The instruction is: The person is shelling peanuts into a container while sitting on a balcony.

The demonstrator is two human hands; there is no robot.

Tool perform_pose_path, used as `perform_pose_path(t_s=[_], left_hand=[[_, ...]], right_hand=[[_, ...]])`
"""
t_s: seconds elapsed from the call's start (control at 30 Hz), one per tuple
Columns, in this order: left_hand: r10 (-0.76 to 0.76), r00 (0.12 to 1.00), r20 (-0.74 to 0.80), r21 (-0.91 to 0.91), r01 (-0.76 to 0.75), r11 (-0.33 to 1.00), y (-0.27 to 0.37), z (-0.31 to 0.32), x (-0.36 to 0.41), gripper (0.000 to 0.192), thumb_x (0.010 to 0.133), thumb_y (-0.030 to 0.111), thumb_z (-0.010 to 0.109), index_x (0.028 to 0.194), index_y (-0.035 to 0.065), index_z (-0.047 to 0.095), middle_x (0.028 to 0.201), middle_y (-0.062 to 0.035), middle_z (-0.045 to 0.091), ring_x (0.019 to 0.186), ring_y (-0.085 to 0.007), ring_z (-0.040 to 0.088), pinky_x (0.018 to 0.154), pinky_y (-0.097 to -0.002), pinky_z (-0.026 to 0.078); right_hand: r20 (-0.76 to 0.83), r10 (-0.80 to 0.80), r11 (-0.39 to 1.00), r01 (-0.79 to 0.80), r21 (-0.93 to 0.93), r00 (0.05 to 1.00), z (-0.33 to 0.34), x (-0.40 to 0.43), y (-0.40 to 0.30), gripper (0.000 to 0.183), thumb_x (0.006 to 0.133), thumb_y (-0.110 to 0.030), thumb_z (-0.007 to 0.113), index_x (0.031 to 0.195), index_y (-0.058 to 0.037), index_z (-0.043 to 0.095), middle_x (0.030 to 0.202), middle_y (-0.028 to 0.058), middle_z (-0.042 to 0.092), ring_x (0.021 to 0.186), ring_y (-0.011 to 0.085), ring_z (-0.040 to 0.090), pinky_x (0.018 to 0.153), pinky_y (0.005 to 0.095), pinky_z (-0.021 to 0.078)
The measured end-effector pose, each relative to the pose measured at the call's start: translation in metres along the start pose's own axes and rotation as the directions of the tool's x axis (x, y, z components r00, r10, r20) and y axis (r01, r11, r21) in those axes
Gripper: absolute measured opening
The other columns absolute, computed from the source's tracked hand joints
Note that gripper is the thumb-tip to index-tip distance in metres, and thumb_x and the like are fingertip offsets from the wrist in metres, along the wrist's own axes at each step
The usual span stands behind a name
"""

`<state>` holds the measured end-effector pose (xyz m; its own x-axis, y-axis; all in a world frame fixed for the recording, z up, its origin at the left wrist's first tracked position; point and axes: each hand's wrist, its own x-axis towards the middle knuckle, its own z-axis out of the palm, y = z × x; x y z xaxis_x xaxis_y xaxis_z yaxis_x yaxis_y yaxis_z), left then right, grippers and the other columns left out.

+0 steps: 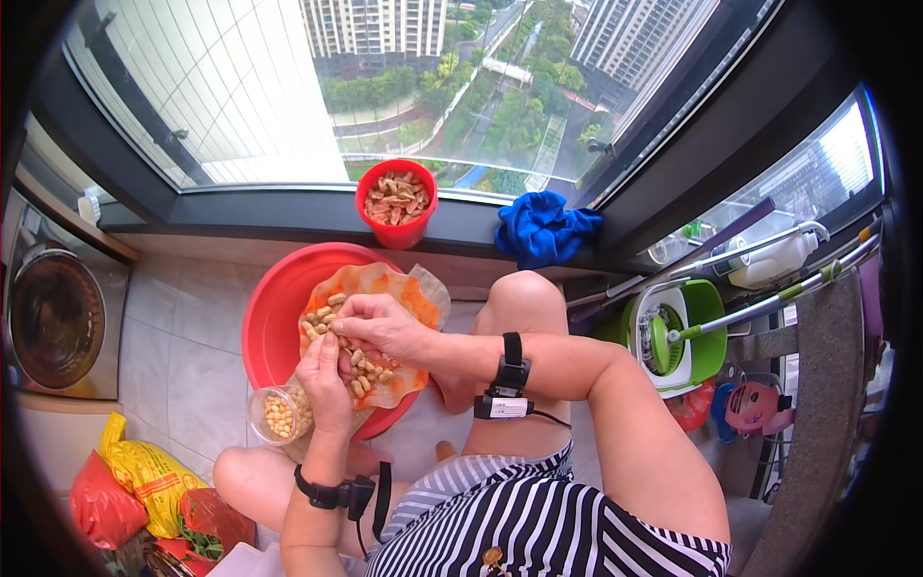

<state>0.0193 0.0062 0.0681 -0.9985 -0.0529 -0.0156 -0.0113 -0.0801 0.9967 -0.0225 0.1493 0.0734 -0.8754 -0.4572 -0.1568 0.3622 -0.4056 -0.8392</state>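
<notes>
My left hand (326,375) and my right hand (378,324) meet fingertip to fingertip over an orange-and-white wavy-edged plate (411,306). Something small is pinched between them, probably a peanut; the fingers mostly hide it. Unshelled peanuts (368,375) lie on the plate, on both sides of the hands. Beneath the plate is a large red plastic basin (277,296). Beside my left wrist, a clear plastic jar (259,415) holds shelled peanut kernels (280,416). A red bucket (400,234) on the window ledge contains peanut shells or pods (396,198).
A bunched blue cloth (546,227) lies on the ledge. To the right are a green-and-white mop bucket (703,332) and mop handle (764,303). Yellow (148,469) and red (104,501) plastic bags sit at lower left, near a front-loading washing machine (61,317).
</notes>
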Motion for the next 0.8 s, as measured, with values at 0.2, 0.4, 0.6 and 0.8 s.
perform_pose_path(t_s=[0.2, 0.4, 0.6, 0.8], left_hand=[[-0.191, 0.982, 0.003, -0.174, 0.189, 0.967, 0.001, 0.0, 0.004, 0.024, 0.101, 0.026, 0.047, 0.089, 0.007, 0.057, 0.063, 0.0024, 0.051, 0.048, -0.0032, 0.041, 0.037, -0.0179, 0.026], [-0.454, 0.886, 0.099, -0.465, 0.445, 0.766, 0.0, -0.007, 0.009, 0.027, 0.101, 0.028, 0.04, 0.091, 0.0076, 0.055, 0.068, -0.0006, 0.054, 0.045, -0.0039, 0.04, 0.035, -0.0177, 0.026], [-0.59, 0.798, 0.124, -0.543, 0.552, 0.633, 0.002, -0.005, 0.011, 0.027, 0.101, 0.028, 0.039, 0.099, 0.0083, 0.058, 0.076, -0.0017, 0.057, 0.047, -0.0048, 0.043, 0.034, -0.0174, 0.028], [-0.582, 0.796, 0.169, -0.509, 0.576, 0.64, -0.004, -0.015, 0.008, 0.028, 0.102, 0.028, 0.037, 0.103, 0.0088, 0.058, 0.077, 0.0001, 0.058, 0.05, -0.0044, 0.047, 0.035, -0.0168, 0.03]], right_hand=[[-0.047, -0.115, 0.982, 0.107, -0.153, 0.992, 0.005, -0.002, 0.0, 0.014, 0.091, -0.015, 0.063, 0.089, -0.0023, 0.059, 0.068, 0.0031, 0.061, 0.051, 0.0075, 0.055, 0.045, 0.0222, 0.041], [0.314, -0.532, 0.351, 0.542, -0.764, 0.787, 0.004, -0.005, -0.002, 0.014, 0.08, -0.013, 0.071, 0.085, -0.0044, 0.061, 0.074, 0.0084, 0.058, 0.064, 0.0259, 0.061, 0.057, 0.0347, 0.0486], [0.388, -0.531, 0.269, 0.584, -0.766, 0.753, 0.007, -0.005, -0.002, 0.016, 0.077, -0.016, 0.07, 0.088, -0.0066, 0.061, 0.082, 0.0074, 0.056, 0.072, 0.0279, 0.062, 0.06, 0.0375, 0.0498], [0.53, -0.512, 0.06, 0.644, -0.762, 0.676, 0.008, -0.009, -0.002, 0.017, 0.077, -0.019, 0.067, 0.089, -0.0094, 0.06, 0.082, 0.0068, 0.054, 0.071, 0.0269, 0.061, 0.059, 0.0375, 0.05]])
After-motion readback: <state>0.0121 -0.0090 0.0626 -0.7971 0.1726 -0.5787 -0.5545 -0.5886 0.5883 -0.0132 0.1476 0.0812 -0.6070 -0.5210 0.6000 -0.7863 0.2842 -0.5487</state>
